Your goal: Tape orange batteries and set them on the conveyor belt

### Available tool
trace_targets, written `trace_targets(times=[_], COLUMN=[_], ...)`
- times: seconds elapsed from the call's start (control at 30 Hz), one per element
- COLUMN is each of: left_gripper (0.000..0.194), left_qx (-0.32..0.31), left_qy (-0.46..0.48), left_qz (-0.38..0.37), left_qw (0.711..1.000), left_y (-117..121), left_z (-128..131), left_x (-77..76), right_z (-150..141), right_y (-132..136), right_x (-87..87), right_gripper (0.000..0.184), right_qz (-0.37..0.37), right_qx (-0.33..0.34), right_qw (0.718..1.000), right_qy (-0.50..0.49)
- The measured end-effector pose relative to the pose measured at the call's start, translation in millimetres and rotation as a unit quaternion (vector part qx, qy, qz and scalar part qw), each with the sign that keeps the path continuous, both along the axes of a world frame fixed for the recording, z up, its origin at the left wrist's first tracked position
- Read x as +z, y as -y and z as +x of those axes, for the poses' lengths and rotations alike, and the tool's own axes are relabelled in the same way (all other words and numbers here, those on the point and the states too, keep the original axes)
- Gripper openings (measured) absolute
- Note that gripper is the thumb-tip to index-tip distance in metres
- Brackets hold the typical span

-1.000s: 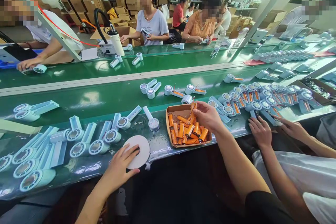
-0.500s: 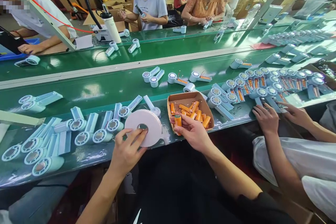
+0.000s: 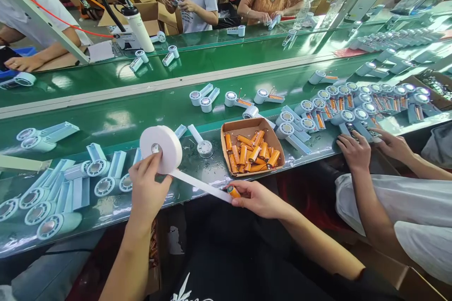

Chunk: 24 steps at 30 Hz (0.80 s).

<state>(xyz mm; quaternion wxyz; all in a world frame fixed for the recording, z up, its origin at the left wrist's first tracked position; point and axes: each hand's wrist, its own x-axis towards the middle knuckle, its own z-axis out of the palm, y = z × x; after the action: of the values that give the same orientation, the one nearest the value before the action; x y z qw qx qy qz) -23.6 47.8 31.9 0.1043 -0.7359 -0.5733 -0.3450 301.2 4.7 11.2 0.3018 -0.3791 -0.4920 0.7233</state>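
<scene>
My left hand [image 3: 146,191] grips the tape roll [image 3: 160,148], lifted off the bench so the strip [image 3: 199,185] pulls free. My right hand [image 3: 256,197] pinches a battery [image 3: 233,192] at the strip's end, so tape meets cell. The battery box [image 3: 251,127] sits just beyond on the bench [image 3: 197,164] for easy reach; fan shells [image 3: 106,181] lie left. A co-worker's hands [image 3: 356,150] work to the right.
</scene>
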Motion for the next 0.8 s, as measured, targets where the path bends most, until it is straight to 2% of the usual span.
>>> trace_targets(times=[0.07,0.13,0.23,0.33,0.47,0.57,0.67,0.73,0.8], left_gripper=[0.067,0.065,0.054,0.043,0.037,0.039,0.046,0.047,0.046], left_qx=[-0.02,-0.065,-0.144,-0.184,-0.207,-0.234,-0.256,-0.253,-0.234], left_qy=[-0.023,-0.059,-0.093,-0.112,-0.132,-0.149,-0.184,-0.195,-0.178], left_qz=[0.035,0.06,0.05,0.037,0.04,0.035,0.032,0.029,0.028], left_qw=[0.999,0.994,0.984,0.976,0.969,0.96,0.949,0.947,0.956], left_y=[5.4,12.9,22.7,27.5,27.6,22.9,17.3,16.9,20.7], left_z=[4.5,15.7,35.0,48.8,54.8,50.0,45.3,49.2,59.4], left_x=[3.0,8.5,15.8,18.6,21.0,27.4,37.0,41.7,41.8], right_z=[9.3,18.3,28.1,28.8,17.1,10.0,3.6,-6.5,-20.5], right_y=[-2.9,-8.0,-16.7,-23.1,-26.7,-28.4,-29.4,-28.8,-28.8], right_x=[7.0,18.7,38.3,49.7,48.5,45.0,41.9,36.6,28.5], right_gripper=[0.046,0.046,0.046,0.058,0.063,0.057,0.054,0.049,0.043], right_qz=[0.024,0.056,0.118,0.133,0.139,0.153,0.132,0.106,0.084], right_qx=[-0.06,-0.109,-0.164,-0.202,-0.194,-0.154,-0.113,-0.143,-0.246], right_qw=[0.998,0.992,0.975,0.967,0.97,0.973,0.983,0.984,0.963], right_qy=[0.025,0.037,0.087,0.078,0.048,0.079,0.067,0.006,-0.07])
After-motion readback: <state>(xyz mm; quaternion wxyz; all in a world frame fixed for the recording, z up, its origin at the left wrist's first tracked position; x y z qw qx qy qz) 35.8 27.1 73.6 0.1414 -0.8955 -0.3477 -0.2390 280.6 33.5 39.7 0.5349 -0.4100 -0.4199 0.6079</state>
